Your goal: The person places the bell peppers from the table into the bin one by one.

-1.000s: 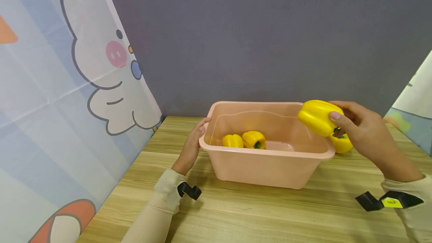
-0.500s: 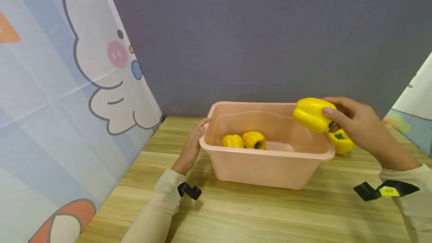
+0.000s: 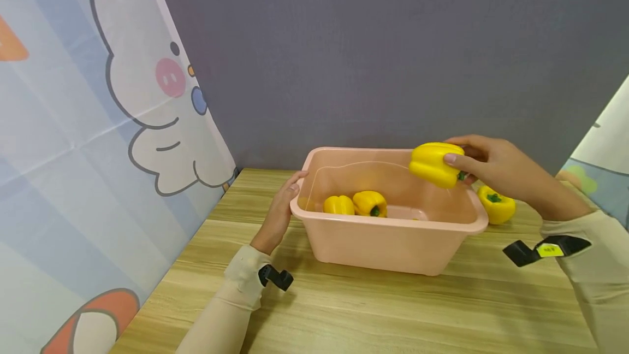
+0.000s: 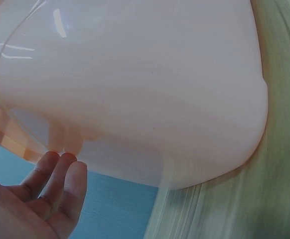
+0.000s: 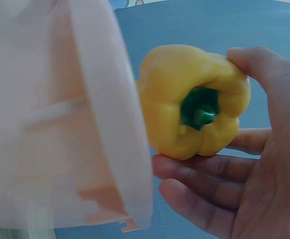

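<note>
My right hand (image 3: pixel 496 165) pinches a yellow bell pepper (image 3: pixel 433 164), thumb on one side and fingers on the other. It holds the pepper above the right part of a pink plastic bin (image 3: pixel 383 245). In the right wrist view, the green stem (image 5: pixel 204 116) of the held pepper faces the palm. At the bin's left end, my left hand (image 3: pixel 279 212) grips the rim; its fingertips (image 4: pixel 75 177) touch the outer wall in the left wrist view. Two yellow bell peppers, one at the left (image 3: pixel 339 205) and one beside it (image 3: pixel 369 203), lie inside the bin.
Another yellow bell pepper (image 3: pixel 497 206) sits on the wooden table (image 3: pixel 314 310), just right of the bin. A grey panel (image 3: pixel 373 59) rises behind, and a cartoon-printed cloth (image 3: pixel 69 179) hangs at the left.
My right hand has moved left with the bell pepper, from the bin's right edge to over its opening. The pepper on the table is now fully uncovered. The left hand stays on the rim.
</note>
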A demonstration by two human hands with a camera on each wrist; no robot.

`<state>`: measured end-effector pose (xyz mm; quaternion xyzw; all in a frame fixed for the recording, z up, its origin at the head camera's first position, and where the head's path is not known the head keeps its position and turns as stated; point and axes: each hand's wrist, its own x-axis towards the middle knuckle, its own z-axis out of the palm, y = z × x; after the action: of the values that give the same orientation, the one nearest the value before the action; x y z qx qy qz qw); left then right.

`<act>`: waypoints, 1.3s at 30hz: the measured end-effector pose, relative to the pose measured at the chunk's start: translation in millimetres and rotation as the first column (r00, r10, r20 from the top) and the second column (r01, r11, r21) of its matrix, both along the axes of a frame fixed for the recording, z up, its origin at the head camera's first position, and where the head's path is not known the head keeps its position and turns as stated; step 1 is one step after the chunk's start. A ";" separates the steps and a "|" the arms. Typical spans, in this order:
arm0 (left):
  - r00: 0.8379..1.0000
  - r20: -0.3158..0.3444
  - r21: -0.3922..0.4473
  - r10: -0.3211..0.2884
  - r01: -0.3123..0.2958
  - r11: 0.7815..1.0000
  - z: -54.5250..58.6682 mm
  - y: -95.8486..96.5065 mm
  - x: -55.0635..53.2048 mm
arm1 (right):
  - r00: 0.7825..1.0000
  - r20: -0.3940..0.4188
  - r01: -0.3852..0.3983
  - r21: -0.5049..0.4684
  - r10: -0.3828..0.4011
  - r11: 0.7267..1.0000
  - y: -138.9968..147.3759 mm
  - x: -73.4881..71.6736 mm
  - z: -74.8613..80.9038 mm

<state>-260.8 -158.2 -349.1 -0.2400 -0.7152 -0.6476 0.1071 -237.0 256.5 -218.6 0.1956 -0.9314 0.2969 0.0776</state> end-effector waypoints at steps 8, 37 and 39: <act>1.000 -0.004 -0.003 -0.005 0.005 1.000 1.0 -0.1 0.0 | 0.995 0.096 -0.033 0.109 0.023 0.993 -13.6 -17.7 9.5; 1.000 -0.001 -0.013 -0.013 0.013 1.000 2.1 -3.8 1.7 | 0.970 0.217 -0.169 0.288 0.108 0.943 -27.5 -35.4 16.6; 1.000 -0.003 -0.009 -0.016 0.016 1.000 2.0 -3.6 1.6 | 0.970 0.218 -0.169 0.288 0.107 0.943 -26.6 -35.2 15.2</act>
<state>-259.2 -161.8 -347.1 -0.2472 -0.7161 -0.6448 0.1020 -272.2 229.9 -203.4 0.2394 -0.9530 0.1727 -0.0684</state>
